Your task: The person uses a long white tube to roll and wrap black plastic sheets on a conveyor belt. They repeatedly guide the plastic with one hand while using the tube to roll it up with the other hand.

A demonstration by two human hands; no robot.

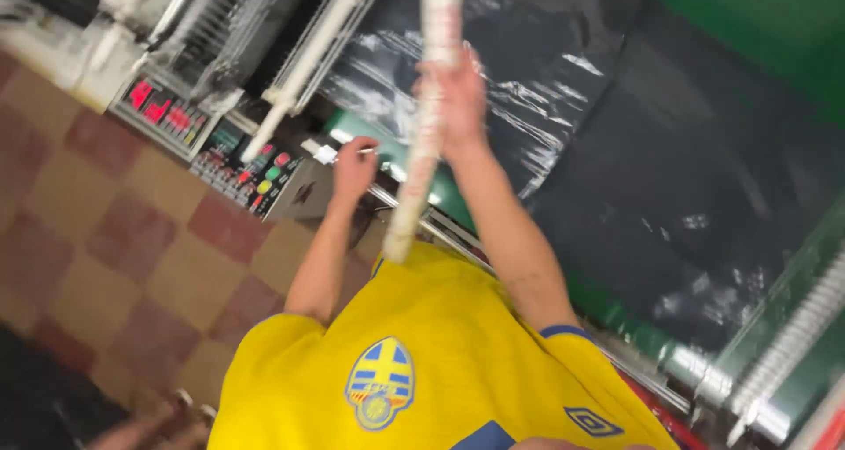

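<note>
Yellow shirt (422, 362) at 6 o'clock; right hand (458, 98) clenched round tube (422, 151), left hand (352, 168) pinching small tool (327, 154); tube may slip onto film (546, 71).

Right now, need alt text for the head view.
Seen from above, a person in a yellow shirt grips a long pale rod with the right hand, while the left hand holds a small thin item by a control panel. Dark plastic film covers the machine.
</note>
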